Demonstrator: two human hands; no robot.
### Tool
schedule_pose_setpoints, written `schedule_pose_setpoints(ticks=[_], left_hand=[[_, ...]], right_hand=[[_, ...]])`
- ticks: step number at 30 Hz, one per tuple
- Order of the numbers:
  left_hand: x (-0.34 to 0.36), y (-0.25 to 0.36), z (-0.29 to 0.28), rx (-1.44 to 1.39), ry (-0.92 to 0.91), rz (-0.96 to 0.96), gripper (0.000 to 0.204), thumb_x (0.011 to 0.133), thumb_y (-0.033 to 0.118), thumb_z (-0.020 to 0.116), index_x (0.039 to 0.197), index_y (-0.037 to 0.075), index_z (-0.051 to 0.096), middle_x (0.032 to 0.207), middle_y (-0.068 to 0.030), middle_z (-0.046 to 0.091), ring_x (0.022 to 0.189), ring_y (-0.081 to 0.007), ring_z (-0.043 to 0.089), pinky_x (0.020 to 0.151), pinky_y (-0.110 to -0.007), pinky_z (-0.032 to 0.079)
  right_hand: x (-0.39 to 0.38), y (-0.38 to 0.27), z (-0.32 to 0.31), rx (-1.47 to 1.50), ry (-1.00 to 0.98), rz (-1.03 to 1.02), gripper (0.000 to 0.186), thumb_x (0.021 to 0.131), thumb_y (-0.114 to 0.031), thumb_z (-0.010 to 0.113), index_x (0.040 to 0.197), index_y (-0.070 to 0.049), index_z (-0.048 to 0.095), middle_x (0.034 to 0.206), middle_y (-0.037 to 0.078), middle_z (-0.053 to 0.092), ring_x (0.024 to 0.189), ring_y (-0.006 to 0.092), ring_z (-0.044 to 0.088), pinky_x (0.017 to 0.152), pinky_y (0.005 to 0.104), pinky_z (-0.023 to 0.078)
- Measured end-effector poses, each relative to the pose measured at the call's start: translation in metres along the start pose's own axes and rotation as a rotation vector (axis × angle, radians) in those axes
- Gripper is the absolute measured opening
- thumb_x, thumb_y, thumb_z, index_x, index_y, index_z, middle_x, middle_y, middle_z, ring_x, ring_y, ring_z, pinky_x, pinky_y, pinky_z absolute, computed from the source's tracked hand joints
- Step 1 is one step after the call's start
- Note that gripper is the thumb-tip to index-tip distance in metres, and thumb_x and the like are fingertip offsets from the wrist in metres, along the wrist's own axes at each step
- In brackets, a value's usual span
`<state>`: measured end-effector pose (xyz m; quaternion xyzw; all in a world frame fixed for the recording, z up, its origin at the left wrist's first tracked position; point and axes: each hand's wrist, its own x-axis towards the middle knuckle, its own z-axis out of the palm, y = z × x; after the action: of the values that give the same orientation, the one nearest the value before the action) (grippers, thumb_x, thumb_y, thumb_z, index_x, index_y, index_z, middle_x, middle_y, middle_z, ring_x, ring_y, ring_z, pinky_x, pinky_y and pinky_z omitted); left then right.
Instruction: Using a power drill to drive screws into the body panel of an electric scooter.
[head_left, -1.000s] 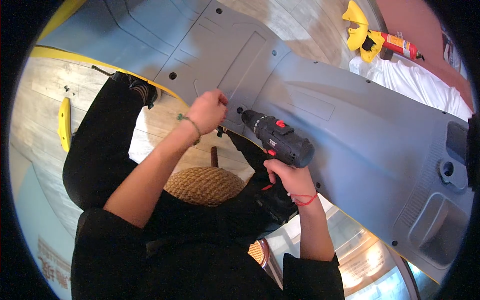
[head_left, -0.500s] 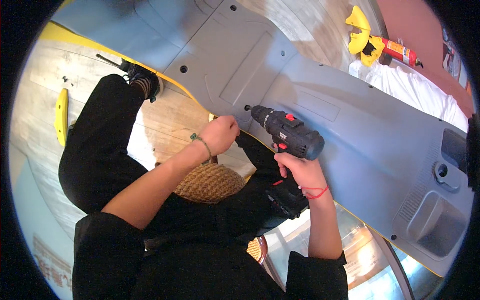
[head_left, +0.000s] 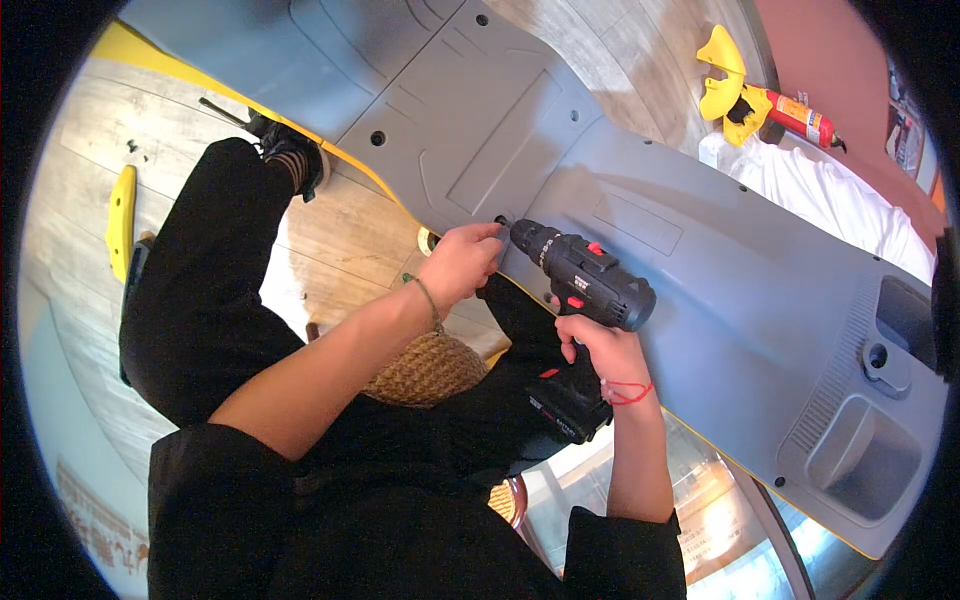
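Observation:
My right hand [head_left: 605, 350] is wrapped around the grip of a black cordless drill [head_left: 590, 280] with red details. The drill's chuck points up and left, at a recessed hole in a large grey molded panel [head_left: 720, 310] with yellow edging. Close beside that hole and the bit's tip is my left hand [head_left: 465, 262], its fingers drawn together. Whatever it may hold is too small or hidden to make out. The panel lies across in front of me, past my knees; other dark screw holes [head_left: 378, 138] dot its surface.
A woven stool seat [head_left: 425, 370] shows between my legs. On the wooden floor at left lies a yellow part [head_left: 121, 222] with small dark bits near it. Beyond the panel are a red fire extinguisher [head_left: 800, 118], yellow molded pieces [head_left: 722, 75] and white cloth [head_left: 830, 195].
My left hand has moved right and up, to the drill's tip. The drill has shifted slightly right and down. The view has shifted a little.

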<state>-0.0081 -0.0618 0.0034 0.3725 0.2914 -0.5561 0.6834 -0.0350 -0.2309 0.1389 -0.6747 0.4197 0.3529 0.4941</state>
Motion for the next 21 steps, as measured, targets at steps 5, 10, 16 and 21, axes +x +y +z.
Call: schedule_pose_setpoints(ticks=[5,10,16,21], left_hand=[[-0.005,0.002,0.013,-0.15,0.017,-0.016,0.061,0.09,0.016,0.049,0.146,0.005,0.027,0.061,0.0057,0.036,0.048,-0.0048,0.032,0.04,-0.022,0.024],[-0.007,-0.004,0.015,-0.204,-0.023,-0.004,0.06,0.088,0.018,0.049,0.143,0.003,0.03,0.066,0.0038,0.042,0.051,-0.0052,0.037,0.042,-0.021,0.027],[-0.004,-0.004,0.013,-0.263,-0.025,0.023,0.057,0.088,0.016,0.05,0.141,0.003,0.032,0.065,0.0045,0.04,0.05,-0.0052,0.036,0.041,-0.022,0.025],[-0.006,-0.004,0.014,-0.296,-0.077,0.016,0.054,0.087,0.015,0.051,0.138,0.003,0.035,0.065,0.0041,0.04,0.05,-0.0054,0.037,0.041,-0.022,0.026]], right_hand=[[0.001,0.001,-0.002,-0.009,-0.004,0.014,0.026,0.077,-0.005,0.064,0.102,0.001,0.063,0.081,0.006,0.061,0.055,0.0133,0.052,0.049,0.0273,0.042],[0.003,0.002,-0.003,0.007,-0.004,0.009,0.027,0.077,-0.004,0.063,0.103,0.001,0.063,0.081,0.006,0.061,0.055,0.0133,0.053,0.049,0.0268,0.042],[0.004,-0.001,-0.006,-0.015,-0.03,0.024,0.028,0.075,-0.002,0.062,0.103,0.002,0.063,0.079,0.006,0.061,0.055,0.0132,0.053,0.049,0.0269,0.042],[0.004,-0.004,-0.006,-0.02,-0.042,0.018,0.029,0.075,-0.002,0.062,0.103,0.003,0.062,0.075,0.006,0.06,0.054,0.0132,0.052,0.049,0.0269,0.042]])
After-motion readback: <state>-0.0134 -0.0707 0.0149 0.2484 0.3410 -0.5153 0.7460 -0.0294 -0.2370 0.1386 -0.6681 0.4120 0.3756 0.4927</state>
